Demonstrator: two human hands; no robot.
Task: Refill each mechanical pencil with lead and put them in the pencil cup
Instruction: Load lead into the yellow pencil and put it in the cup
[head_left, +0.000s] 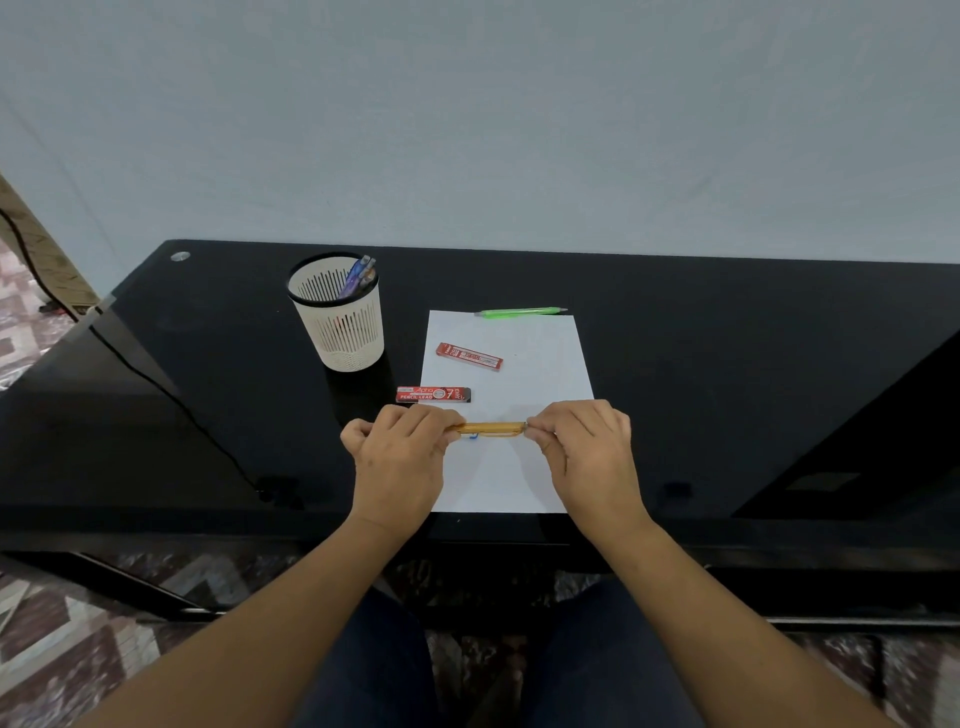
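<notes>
Both hands hold an orange pencil level above the paper.
Left hand fingers curl round one end; right hand fingers pinch the other.

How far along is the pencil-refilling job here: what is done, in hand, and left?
Done, it seems: bluish-purple pencils already stand in the pencil cup. In hand: the left hand and right hand each pinch an end of the orange pencil above the paper; whether it holds lead, I cannot tell. Left: the green pencil lies at the paper's far edge, with both red lead boxes nearby.
</notes>
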